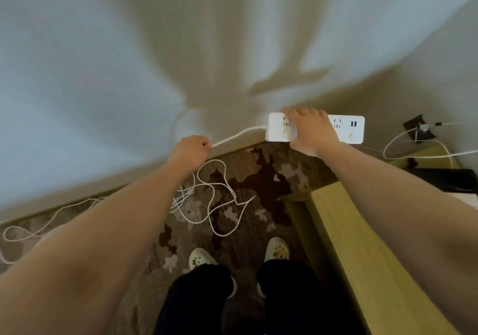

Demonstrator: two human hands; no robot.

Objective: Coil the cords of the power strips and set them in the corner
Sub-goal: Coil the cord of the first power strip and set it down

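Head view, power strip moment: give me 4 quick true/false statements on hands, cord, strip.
1. The right hand grips the white power strip. True.
2. The left hand hangs idle and holds nothing. False: it pinches the cord near the strip.
3. The cord is fully coiled. False: loose loops sprawl over the patterned carpet.
4. The strip is held up in front of the pale wall. True.
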